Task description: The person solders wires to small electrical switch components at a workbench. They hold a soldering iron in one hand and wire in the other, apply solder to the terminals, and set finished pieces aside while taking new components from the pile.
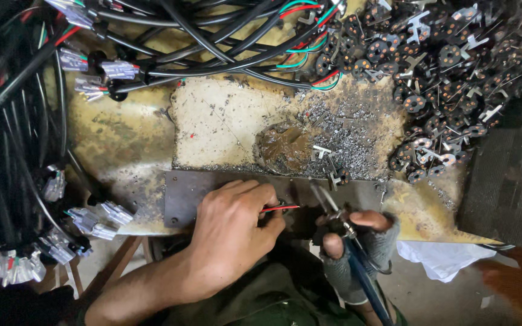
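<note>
My left hand [234, 226] rests on a dark metal plate [182, 193] at the bench's near edge and pinches thin red and green wires [282, 207] that stick out to the right. My right hand [357, 244], in a grey fingerless glove, grips a blue-handled soldering iron [357, 265]. Its metal tip [321, 196] points up and left, just right of the wire ends. A small black round connector piece seems to sit between my two hands, partly hidden by the fingers.
A heap of black round plug parts with metal prongs [448, 66] fills the back right. Bundles of black cable [212, 36] with clear white connectors [92, 220] crowd the back and left. A scorched pad [231, 121] with solder crumbs [339, 130] lies mid-bench. White cloth [442, 256] hangs right.
</note>
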